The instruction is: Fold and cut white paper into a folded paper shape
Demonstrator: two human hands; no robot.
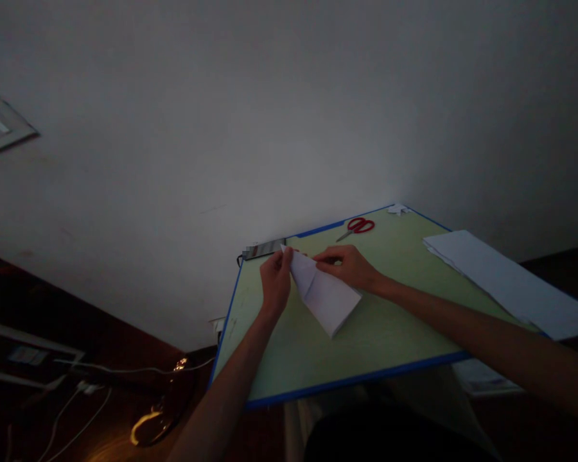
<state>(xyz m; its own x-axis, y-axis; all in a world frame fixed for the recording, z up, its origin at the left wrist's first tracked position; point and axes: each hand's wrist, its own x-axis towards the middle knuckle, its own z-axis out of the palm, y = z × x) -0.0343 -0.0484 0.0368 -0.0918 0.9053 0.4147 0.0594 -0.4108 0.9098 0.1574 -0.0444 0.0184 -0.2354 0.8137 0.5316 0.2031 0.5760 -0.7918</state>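
Both hands pinch the pointed end of a folded white paper: the left hand closes its fingers on its left edge, the right hand presses its fingertips on the fold. Beyond the fingers lie red scissors; to their right, a stack of white sheets. A pale green, blue-edged board bears everything, against a dim white wall.

Folded paper lies on the board, mid-left. Left hand on the paper's left tip, right hand on its right, both at the far end. Scissors behind the hands near the board's far edge, paper scrap at the far corner. Sheet stack right, overhanging the board's right edge. Cables on the floor to the left.
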